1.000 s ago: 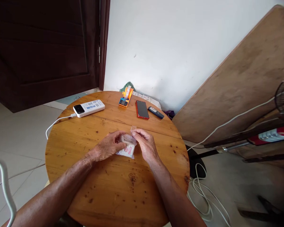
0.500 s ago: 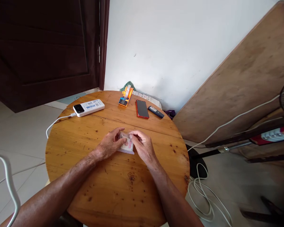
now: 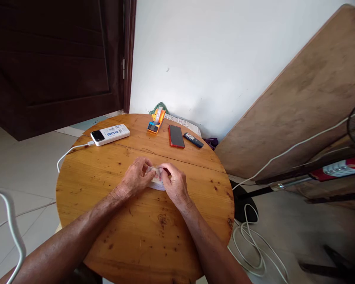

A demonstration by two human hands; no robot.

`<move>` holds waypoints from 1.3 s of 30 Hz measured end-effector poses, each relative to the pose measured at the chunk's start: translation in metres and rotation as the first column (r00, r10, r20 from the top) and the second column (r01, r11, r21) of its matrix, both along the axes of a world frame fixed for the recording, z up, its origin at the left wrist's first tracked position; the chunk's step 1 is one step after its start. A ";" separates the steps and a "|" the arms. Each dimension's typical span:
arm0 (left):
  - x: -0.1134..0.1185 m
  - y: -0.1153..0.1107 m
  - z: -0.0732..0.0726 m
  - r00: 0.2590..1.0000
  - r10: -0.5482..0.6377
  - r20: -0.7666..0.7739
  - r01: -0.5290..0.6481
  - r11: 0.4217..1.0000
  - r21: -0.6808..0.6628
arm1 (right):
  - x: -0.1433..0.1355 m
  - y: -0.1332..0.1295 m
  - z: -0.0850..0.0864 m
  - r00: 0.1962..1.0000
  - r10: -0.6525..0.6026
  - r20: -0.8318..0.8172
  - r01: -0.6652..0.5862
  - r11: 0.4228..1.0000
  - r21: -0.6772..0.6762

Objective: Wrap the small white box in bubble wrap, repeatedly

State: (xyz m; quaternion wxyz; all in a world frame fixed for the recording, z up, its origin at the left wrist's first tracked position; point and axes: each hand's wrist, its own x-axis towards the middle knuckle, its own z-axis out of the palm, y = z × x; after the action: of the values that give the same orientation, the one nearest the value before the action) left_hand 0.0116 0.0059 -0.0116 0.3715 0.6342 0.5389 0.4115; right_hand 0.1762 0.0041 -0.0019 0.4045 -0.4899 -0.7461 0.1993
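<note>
Two bare hands close in on a small plastic-wrapped packet [image 3: 157,185] at the middle of a round wooden table [image 3: 130,240].
The left hand [image 3: 137,175] grips the packet's left side, thumb across its top, while the right hand [image 3: 175,182] pinches its right side with thumb and bent fingers; the hands are near each other with the packet between them, and much of it is hidden by the fingers. Beyond them, toward the white wall [image 3: 201,51], stand an orange tape dispenser [image 3: 154,127], a red-edged smartphone [image 3: 176,136] lying face up, and a dark handheld device [image 3: 194,140] just beside it. To the left lies a white power bank [image 3: 114,134], a white cable [image 3: 72,149] plugged into its near end.
</note>
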 end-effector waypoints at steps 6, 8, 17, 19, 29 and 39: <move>-0.006 -0.004 0.005 0.997 -0.069 0.032 0.068 0.998 0.013 | 0.000 0.000 -0.002 1.000 0.012 -0.007 -0.012 1.000 0.025; -0.006 -0.003 0.004 0.996 -0.080 0.034 0.080 0.997 0.002 | 0.001 0.000 -0.001 1.000 0.009 -0.012 -0.008 1.000 0.016; -0.006 0.001 -0.004 0.992 -0.098 0.078 0.101 0.994 -0.035 | 0.004 -0.007 0.005 0.997 0.024 0.067 -0.027 0.999 0.033; -0.005 0.001 -0.005 0.990 -0.089 0.105 0.093 0.995 -0.042 | 0.005 -0.008 0.007 0.995 0.040 0.095 -0.045 0.998 0.049; -0.003 -0.001 -0.001 0.982 -0.112 0.149 0.123 0.990 -0.064 | 0.015 -0.009 0.014 0.965 0.162 0.206 -0.173 0.984 0.034; -0.005 -0.004 0.000 0.995 -0.098 0.035 0.094 0.990 0.102 | 0.020 -0.010 0.019 0.938 0.197 0.285 -0.230 0.969 0.089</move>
State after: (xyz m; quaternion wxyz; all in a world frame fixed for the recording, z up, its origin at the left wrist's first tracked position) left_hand 0.0062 0.0022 -0.0116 0.3690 0.6689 0.4791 0.4322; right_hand 0.1966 -0.0059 0.0174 0.3025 -0.4032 -0.8543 0.1269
